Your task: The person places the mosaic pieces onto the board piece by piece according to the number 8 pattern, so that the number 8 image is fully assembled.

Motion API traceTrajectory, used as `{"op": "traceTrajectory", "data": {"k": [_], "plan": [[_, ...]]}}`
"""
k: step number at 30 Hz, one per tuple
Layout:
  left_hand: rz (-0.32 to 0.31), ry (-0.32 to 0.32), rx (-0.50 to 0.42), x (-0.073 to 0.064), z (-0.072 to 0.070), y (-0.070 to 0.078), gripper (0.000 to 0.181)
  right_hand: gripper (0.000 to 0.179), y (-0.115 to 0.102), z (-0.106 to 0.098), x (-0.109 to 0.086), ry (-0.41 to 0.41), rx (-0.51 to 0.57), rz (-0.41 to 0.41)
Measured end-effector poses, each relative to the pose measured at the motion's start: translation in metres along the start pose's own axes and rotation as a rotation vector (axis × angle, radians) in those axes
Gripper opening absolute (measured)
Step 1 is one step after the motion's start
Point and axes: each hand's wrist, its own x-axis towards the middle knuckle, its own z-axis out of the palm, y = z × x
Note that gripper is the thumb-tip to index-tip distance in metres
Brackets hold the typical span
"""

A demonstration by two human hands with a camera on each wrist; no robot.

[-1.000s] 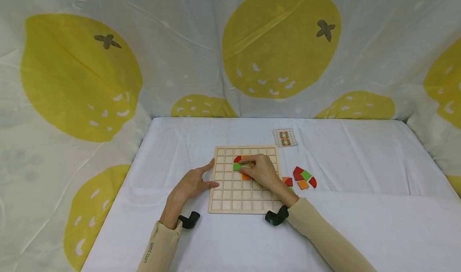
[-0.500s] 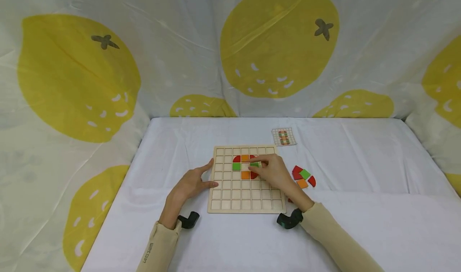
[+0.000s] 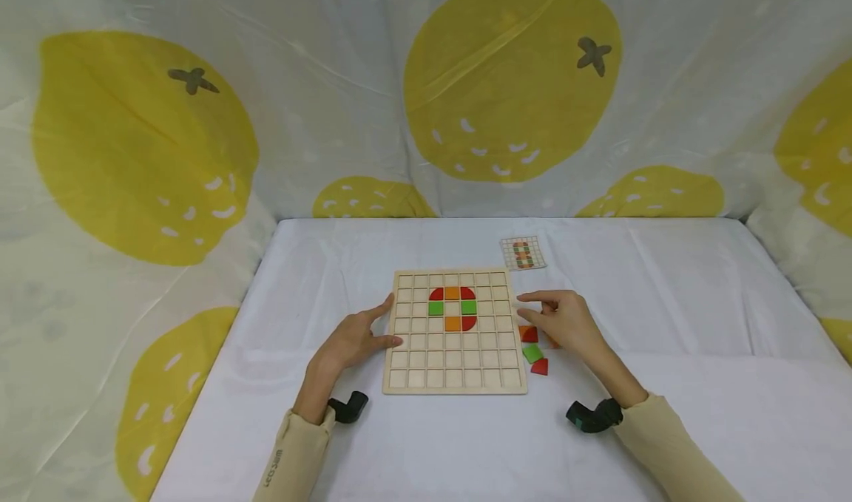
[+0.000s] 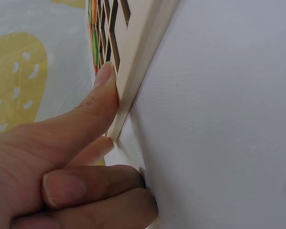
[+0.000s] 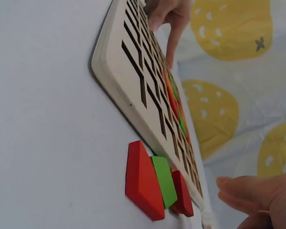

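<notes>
Over on the left, the left hand [image 3: 356,338] is staying ungripped, spreading thumb and forefinger along the left edge of the wooden grid board [image 3: 416,360]. The board is lying flat just right of that hand, carrying red, orange and green set tiles [image 3: 452,324] in its upper cells. A pattern card [image 3: 523,253] is lying by its far right corner. Loose tiles [image 3: 533,353] are clustering beside the right edge, and the right hand [image 3: 566,321] is reaching over some, thumb and forefinger parting, nothing between them.

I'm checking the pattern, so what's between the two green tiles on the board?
In the head view, one bare wooden square separates the green tiles.
</notes>
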Motion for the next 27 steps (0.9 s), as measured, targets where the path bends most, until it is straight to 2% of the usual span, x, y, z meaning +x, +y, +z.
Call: {"op": "traceTrajectory", "data": {"k": [5,13,20,27], "plan": [[-0.005,-0.005,-0.018,0.001,0.002,0.0,0.087,0.027,0.013,-0.01,-0.009,0.01,-0.042,0.006],[-0.005,0.001,0.008,0.0,0.002,0.0,0.087,0.033,0.027,-0.019,-0.021,-0.016,-0.078,0.006],[0.004,0.007,0.006,0.0,0.001,0.0,0.086,0.037,0.028,-0.011,-0.022,-0.063,-0.085,-0.044],[0.001,0.008,0.008,-0.001,0.0,0.0,0.086,0.036,0.026,-0.007,-0.022,-0.007,-0.106,-0.026]]}}
